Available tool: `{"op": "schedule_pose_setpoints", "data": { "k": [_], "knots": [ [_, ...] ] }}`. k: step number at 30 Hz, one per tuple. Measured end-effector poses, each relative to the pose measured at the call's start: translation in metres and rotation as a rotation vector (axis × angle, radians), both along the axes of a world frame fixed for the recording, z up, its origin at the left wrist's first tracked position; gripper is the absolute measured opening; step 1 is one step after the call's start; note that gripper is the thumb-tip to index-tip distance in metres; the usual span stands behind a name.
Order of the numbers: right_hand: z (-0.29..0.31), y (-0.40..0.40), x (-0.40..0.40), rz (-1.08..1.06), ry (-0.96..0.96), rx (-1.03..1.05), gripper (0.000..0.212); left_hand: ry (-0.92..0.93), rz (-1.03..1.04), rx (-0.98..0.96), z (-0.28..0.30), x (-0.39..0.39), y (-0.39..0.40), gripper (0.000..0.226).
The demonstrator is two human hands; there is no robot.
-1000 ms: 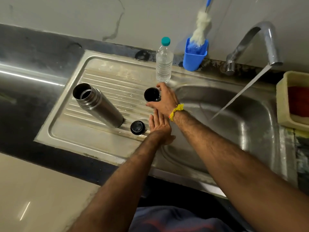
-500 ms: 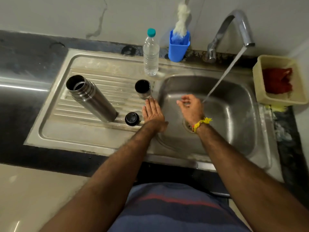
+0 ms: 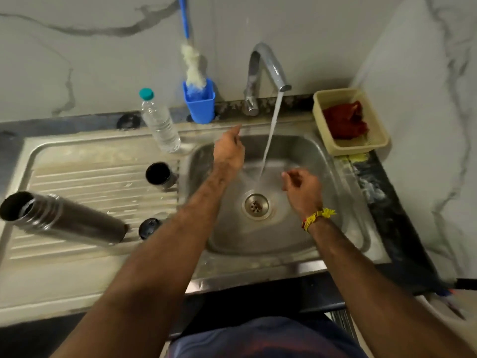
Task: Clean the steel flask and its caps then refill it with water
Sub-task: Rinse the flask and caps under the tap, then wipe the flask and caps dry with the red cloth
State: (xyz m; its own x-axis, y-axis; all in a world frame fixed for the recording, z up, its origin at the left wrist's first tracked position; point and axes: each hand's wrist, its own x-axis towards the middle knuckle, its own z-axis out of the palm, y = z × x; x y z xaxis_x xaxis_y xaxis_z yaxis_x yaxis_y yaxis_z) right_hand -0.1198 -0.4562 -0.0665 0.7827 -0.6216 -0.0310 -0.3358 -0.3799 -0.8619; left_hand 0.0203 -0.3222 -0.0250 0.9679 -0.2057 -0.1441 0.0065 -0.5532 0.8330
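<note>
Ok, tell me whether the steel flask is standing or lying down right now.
Lying down. The steel flask rests on its side on the ribbed drainboard, uncapped, its open mouth facing left.

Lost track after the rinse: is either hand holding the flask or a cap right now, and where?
Nothing is held. The left hand and right hand are both empty over the sink basin; the flask lies on the drainboard.

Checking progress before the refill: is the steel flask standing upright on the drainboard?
No, the steel flask lies on its side on the drainboard, open mouth facing left.
</note>
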Motion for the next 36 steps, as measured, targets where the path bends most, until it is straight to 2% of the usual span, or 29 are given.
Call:
{"op": "schedule_pose_setpoints", "data": {
  "k": [4, 6, 10, 13, 16, 19, 22, 24, 26, 29, 31, 36],
  "knots": [
    [0.013, -0.035, 0.005, -0.044, -0.031, -0.025, 0.009, 0.176, 0.086, -0.255, 0.018, 0.049, -0.05, 0.029],
    [0.017, -0.052, 0.013, -0.056, -0.065, -0.021, 0.009, 0.261, 0.143, -0.306, 0.017, 0.068, -0.065, 0.022],
    [0.021, -0.073, 0.032, -0.09, -0.135, -0.061, 0.007, 0.239, 0.183, -0.396, -0.004, 0.082, -0.075, 0.023],
    [0.017, -0.082, 0.05, -0.14, -0.176, -0.097, 0.009, 0.199, 0.155, -0.426, -0.019, 0.079, -0.072, 0.039],
    [0.019, -0.099, 0.069, -0.218, -0.199, -0.158, 0.01, 0.145, 0.082, -0.316, -0.027, 0.078, -0.076, 0.05],
    [0.026, -0.124, 0.081, -0.279, -0.175, -0.276, 0.01, 0.137, 0.028, -0.078, -0.018, 0.08, -0.082, 0.048],
    [0.025, -0.154, 0.093, -0.237, 0.054, -0.402, 0.017, 0.126, -0.08, 0.128, -0.012, 0.084, -0.073, 0.051],
    [0.022, -0.17, 0.106, -0.129, 0.234, -0.455, 0.021, 0.063, -0.13, 0.127, -0.014, 0.079, -0.065, 0.061],
    [0.02, -0.181, 0.12, -0.023, 0.363, -0.502, 0.024, -0.004, -0.063, 0.077, -0.019, 0.063, -0.063, 0.071],
    [0.016, -0.187, 0.133, 0.043, 0.508, -0.615, 0.025, -0.032, 0.086, 0.067, -0.024, 0.029, -0.065, 0.072],
    [0.016, -0.187, 0.137, 0.049, 0.537, -0.663, 0.028, -0.02, 0.087, 0.146, -0.029, 0.009, -0.063, 0.072],
    [0.03, -0.198, 0.148, -0.005, 0.487, -0.643, 0.032, 0.0, -0.131, 0.337, -0.045, -0.009, -0.052, 0.072]
  ]
}}
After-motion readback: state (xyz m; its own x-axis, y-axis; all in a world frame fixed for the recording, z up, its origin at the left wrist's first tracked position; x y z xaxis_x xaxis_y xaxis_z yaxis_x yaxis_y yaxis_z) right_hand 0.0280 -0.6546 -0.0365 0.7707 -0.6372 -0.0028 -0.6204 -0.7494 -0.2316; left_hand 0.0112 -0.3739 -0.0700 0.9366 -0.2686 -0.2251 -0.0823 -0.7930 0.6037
